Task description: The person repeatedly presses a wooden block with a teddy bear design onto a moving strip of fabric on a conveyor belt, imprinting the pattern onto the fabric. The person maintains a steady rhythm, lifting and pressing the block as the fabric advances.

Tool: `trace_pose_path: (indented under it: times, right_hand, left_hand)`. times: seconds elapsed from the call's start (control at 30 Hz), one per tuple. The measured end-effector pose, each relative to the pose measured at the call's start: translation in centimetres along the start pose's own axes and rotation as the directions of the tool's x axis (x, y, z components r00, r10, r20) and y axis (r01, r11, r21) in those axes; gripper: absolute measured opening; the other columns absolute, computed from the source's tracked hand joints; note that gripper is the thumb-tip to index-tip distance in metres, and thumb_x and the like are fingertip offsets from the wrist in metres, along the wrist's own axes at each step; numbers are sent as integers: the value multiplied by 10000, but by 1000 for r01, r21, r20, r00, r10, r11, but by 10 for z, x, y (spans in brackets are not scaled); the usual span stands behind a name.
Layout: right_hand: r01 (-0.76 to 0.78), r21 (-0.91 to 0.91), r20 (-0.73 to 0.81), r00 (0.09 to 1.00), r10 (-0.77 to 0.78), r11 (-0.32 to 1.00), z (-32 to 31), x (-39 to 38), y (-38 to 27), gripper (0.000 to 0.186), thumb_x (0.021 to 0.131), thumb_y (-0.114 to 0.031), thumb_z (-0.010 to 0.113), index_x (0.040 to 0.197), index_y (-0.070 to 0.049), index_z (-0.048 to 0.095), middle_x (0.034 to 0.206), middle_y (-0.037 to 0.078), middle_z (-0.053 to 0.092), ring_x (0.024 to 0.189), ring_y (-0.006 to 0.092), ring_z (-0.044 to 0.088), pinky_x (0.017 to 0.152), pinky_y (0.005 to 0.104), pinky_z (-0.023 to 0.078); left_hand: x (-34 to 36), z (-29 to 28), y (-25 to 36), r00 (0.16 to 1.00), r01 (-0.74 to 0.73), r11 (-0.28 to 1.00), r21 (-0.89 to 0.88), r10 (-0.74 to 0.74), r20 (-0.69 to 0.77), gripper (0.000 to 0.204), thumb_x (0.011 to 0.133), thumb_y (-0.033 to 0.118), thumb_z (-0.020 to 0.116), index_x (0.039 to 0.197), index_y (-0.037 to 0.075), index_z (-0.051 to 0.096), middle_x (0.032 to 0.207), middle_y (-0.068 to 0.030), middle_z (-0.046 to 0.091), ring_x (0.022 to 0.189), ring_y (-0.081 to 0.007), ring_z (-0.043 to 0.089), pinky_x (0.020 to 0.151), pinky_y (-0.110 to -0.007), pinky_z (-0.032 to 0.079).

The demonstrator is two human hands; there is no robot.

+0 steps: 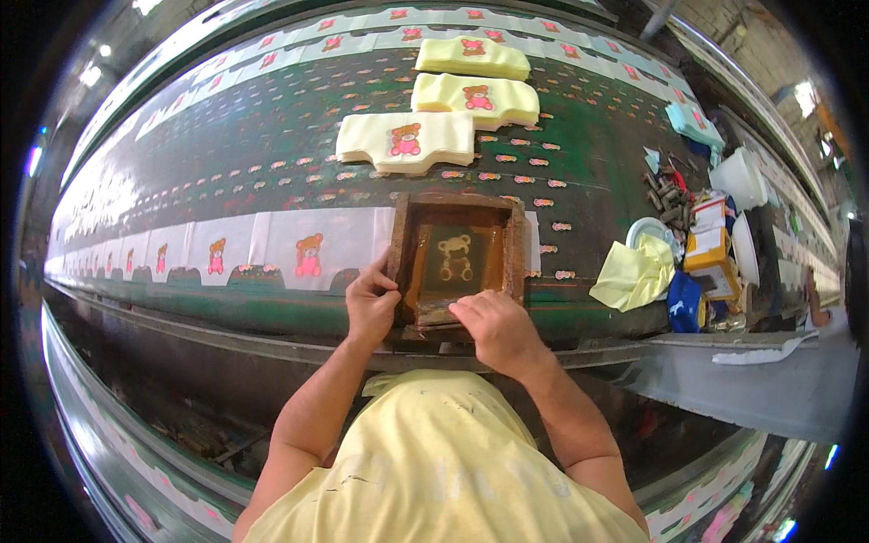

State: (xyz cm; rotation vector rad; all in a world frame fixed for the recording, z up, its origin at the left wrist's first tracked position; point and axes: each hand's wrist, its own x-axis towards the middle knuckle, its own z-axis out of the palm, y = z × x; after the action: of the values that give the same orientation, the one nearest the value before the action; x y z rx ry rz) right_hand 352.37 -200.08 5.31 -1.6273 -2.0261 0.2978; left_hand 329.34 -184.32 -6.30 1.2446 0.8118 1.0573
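A small wooden printing screen frame (457,206) with a bear-shaped stencil lies on the long green print table (272,154), over a white fabric piece. My left hand (371,303) grips the frame's left near corner. My right hand (493,330) presses on the frame's near edge, fingers closed over something I cannot make out. Left of the frame runs a row of white fabric pieces (308,249) printed with red-and-orange bears.
Three stacks of pale yellow printed cloth (407,140) lie beyond the frame. To the right sit a yellow rag (634,276), a white bowl (647,231), ink containers and boxes (711,249) and white buckets (738,176). Another row of printed pieces (380,32) lines the far edge.
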Motion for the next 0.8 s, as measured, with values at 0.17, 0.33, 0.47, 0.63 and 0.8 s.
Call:
trace_pose_path:
  times: [0.17,0.33,0.47,0.63,0.8]
  right_hand:
    - [-32,87,114,993,22,996,-32,36,39,358,903,51,663,1240,8,777,1170,204,815,1111,415,745,1010,510,602]
    - [-65,31,19,998,64,997,-21,81,86,348,925,66,668,1254,9,768,1181,215,806,1156,431,734,1030,528,594]
    - [-48,33,-62,997,50,998,-15,105,101,422,917,85,659,1302,-41,780,1230,189,795,1169,430,723,1035,525,590]
    - [-35,-8,-12,999,35,999,-12,91,90,530,882,102,621,1348,-87,789,1238,159,774,1167,415,703,1055,512,581]
    - [-16,-37,7,1000,17,999,-3,54,52,524,879,64,618,1346,-90,798,1234,128,757,1147,384,693,1032,508,576]
  left_hand:
    - [0,8,7,1000,-17,994,107,17,2,192,807,-176,678,862,7,657,1653,-270,645,1496,-292,632,1241,-382,450]
    - [0,6,8,999,-32,973,230,32,4,193,806,-166,681,851,19,653,1642,-254,660,1465,-260,644,1218,-368,451]
    - [-2,3,7,998,-54,957,285,55,2,167,818,-120,715,877,27,660,1624,-226,684,1383,-289,680,1176,-383,483]
    - [-3,5,11,997,-73,949,307,74,7,185,812,-127,712,881,36,657,1629,-222,681,1383,-313,667,1186,-396,470]
    - [-5,5,13,996,-94,956,278,91,23,212,809,-151,697,899,37,655,1636,-226,673,1405,-325,659,1200,-401,463]
